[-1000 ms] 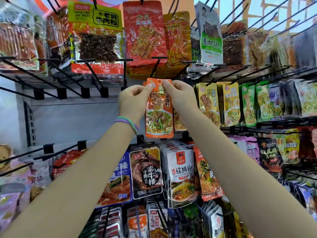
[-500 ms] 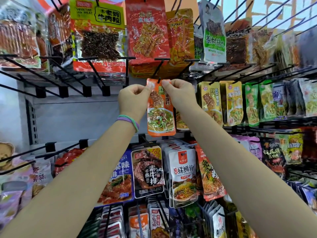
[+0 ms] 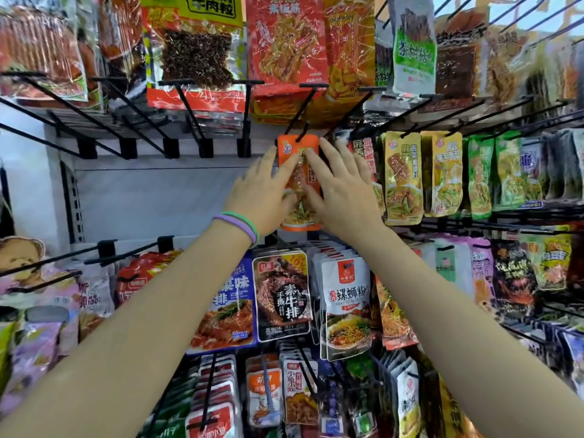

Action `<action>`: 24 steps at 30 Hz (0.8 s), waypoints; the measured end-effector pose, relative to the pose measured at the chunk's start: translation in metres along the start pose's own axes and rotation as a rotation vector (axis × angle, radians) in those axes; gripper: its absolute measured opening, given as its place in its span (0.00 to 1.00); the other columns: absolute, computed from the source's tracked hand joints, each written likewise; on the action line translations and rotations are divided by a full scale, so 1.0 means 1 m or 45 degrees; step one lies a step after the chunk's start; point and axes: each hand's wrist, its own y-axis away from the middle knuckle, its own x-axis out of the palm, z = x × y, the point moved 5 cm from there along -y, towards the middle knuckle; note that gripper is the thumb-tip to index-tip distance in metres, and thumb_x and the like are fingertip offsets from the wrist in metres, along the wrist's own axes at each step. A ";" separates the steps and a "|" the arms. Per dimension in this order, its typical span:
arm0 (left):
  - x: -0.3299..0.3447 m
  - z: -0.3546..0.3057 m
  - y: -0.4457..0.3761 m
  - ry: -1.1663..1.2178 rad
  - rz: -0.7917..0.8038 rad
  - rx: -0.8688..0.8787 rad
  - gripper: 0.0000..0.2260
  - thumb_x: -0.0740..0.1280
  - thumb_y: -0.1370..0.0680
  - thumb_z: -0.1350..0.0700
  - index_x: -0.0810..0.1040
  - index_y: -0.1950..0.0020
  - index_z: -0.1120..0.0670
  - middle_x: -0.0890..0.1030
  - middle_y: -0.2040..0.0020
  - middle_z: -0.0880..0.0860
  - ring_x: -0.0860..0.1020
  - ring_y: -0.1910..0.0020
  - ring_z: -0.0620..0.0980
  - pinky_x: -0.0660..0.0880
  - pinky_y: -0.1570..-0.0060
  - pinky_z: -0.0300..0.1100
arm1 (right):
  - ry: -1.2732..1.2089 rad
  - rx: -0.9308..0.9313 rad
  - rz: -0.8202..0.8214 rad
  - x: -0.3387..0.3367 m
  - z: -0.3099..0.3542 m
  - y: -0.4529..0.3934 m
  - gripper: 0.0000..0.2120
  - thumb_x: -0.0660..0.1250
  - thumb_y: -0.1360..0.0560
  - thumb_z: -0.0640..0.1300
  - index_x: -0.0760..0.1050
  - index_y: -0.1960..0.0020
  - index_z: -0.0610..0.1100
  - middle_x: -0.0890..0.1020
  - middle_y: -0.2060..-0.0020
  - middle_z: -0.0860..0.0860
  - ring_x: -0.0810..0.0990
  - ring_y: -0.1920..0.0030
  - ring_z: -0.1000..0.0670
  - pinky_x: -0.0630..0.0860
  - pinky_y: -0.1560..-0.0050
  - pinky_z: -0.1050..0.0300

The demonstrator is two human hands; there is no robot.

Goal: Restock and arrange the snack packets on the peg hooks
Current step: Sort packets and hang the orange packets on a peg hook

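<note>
Peg-hook rack point(image 3: 305, 99), orange packet point(image 3: 298, 147) now hung, both pinching hands now flat.

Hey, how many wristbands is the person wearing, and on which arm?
2: a green wristband and a purple wristband just below it, both on the left wrist. The right wrist shows none, though its underside is hidden.

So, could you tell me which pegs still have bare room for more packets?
The bare hooks left of the orange packet hang over a bare back panel. Rightward, the yellow packets are crowded, as are the rows below.
</note>
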 end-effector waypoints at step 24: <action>0.254 -0.310 0.287 0.989 0.497 0.769 0.18 0.62 0.20 0.49 0.81 0.39 0.60 0.83 0.43 0.58 0.78 0.43 0.58 0.70 0.45 0.50 | -0.022 0.956 0.777 -0.101 -0.141 0.529 0.18 0.59 0.21 0.53 0.80 0.47 0.40 0.82 0.54 0.42 0.81 0.55 0.39 0.76 0.56 0.47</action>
